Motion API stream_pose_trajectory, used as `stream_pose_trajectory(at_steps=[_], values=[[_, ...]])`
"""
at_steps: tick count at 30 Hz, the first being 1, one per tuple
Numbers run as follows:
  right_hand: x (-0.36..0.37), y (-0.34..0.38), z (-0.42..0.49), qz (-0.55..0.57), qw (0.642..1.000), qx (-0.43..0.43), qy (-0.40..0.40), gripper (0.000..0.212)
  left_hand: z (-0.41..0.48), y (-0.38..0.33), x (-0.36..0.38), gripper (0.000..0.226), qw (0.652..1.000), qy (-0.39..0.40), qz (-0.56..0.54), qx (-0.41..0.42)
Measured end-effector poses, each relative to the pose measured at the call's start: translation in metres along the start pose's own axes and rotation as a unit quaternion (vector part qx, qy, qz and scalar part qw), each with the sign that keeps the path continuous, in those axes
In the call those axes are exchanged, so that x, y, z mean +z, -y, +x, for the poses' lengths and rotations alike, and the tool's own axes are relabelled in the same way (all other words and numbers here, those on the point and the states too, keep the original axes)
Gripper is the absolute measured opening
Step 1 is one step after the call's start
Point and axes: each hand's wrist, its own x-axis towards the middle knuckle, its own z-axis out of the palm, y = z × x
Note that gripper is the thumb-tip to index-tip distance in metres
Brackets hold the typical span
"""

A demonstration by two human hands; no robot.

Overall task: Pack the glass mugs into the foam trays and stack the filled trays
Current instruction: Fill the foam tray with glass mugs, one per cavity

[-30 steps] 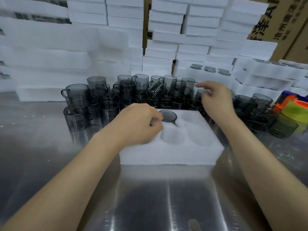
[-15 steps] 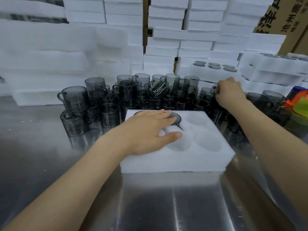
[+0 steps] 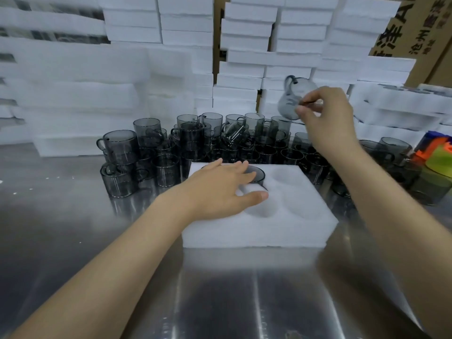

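Observation:
A white foam tray (image 3: pixel 288 231) lies on the steel table in front of me. One grey glass mug (image 3: pixel 258 176) sits in its far left pocket; the other pockets in view hold nothing. My left hand (image 3: pixel 220 189) rests flat on the tray's left side, fingers straight, touching that mug's rim. My right hand (image 3: pixel 322 116) is raised above the mug pile and pinches the rim of a tilted grey mug (image 3: pixel 292 99), handle pointing up and left. Several loose and stacked grey mugs (image 3: pixel 190 140) crowd the table behind the tray.
Stacks of white foam trays (image 3: pixel 247 69) rise like a wall behind the mugs. Filled trays (image 3: pixel 401 104) sit at the right, cardboard boxes (image 3: pixel 415 33) behind them. Colourful plastic items (image 3: pixel 437 155) lie at the right edge. Bare steel table (image 3: pixel 220 302) spreads in front.
My right hand took a mug from the pile and lifted it up, tilting it. My left hand went from a curled grip at the tray to lying flat on it.

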Motion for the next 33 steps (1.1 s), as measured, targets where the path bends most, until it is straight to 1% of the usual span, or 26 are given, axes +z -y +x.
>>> stream_pose_trajectory(at_steps=[3, 5, 7, 11, 14, 16, 17, 18, 20, 22, 24, 27, 30, 33], values=[[0.018, 0.016, -0.044, 0.088, 0.994, -0.07, -0.005, 0.009, 0.003, -0.002, 0.0, 0.064, 0.999, -0.031, -0.016, -0.013], [0.029, 0.018, -0.064, 0.122, 0.987, -0.1, 0.033, 0.009, 0.003, -0.001, 0.003, 0.067, 0.998, -0.05, -0.032, -0.024], [0.033, 0.015, -0.069, 0.145, 0.979, -0.131, 0.064, 0.011, 0.002, 0.001, 0.007, 0.068, 0.993, -0.084, -0.07, -0.038], [0.032, 0.013, -0.072, 0.158, 0.967, -0.183, 0.084, 0.01, 0.004, 0.008, 0.009, 0.07, 0.958, -0.204, -0.184, -0.084], [0.032, 0.013, -0.077, 0.126, 0.965, -0.209, 0.101, 0.006, 0.002, 0.006, 0.007, 0.073, 0.928, -0.274, -0.239, -0.083], [0.03, 0.015, -0.076, 0.151, 0.959, -0.211, 0.116, 0.003, 0.0, 0.005, 0.006, 0.058, 0.92, -0.3, -0.246, -0.061], [0.029, 0.016, -0.077, 0.18, 0.954, -0.202, 0.126, 0.004, 0.0, 0.005, 0.006, 0.049, 0.921, -0.302, -0.241, -0.047], [0.027, 0.017, -0.077, 0.211, 0.949, -0.188, 0.138, 0.007, -0.001, 0.005, 0.007, 0.047, 0.924, -0.302, -0.232, -0.036], [0.023, 0.016, -0.078, 0.26, 0.941, -0.148, 0.161, 0.018, -0.001, 0.005, 0.008, 0.059, 0.929, -0.299, -0.214, -0.028], [0.02, 0.015, -0.078, 0.275, 0.939, -0.119, 0.17, 0.03, -0.001, 0.004, 0.008, 0.07, 0.93, -0.297, -0.215, -0.033], [0.02, 0.015, -0.078, 0.245, 0.946, -0.14, 0.159, 0.041, -0.001, 0.003, 0.01, 0.067, 0.928, -0.289, -0.234, -0.024], [0.021, 0.015, -0.077, 0.162, 0.956, -0.206, 0.132, 0.052, -0.002, 0.002, 0.009, 0.061, 0.93, -0.269, -0.248, 0.013], [0.019, 0.014, -0.076, 0.145, 0.957, -0.202, 0.152, 0.061, -0.004, 0.002, 0.007, 0.059, 0.93, -0.284, -0.23, 0.048], [0.016, 0.016, -0.076, 0.136, 0.958, -0.195, 0.157, 0.06, -0.006, 0.0, 0.005, 0.064, 0.927, -0.3, -0.217, 0.055]])
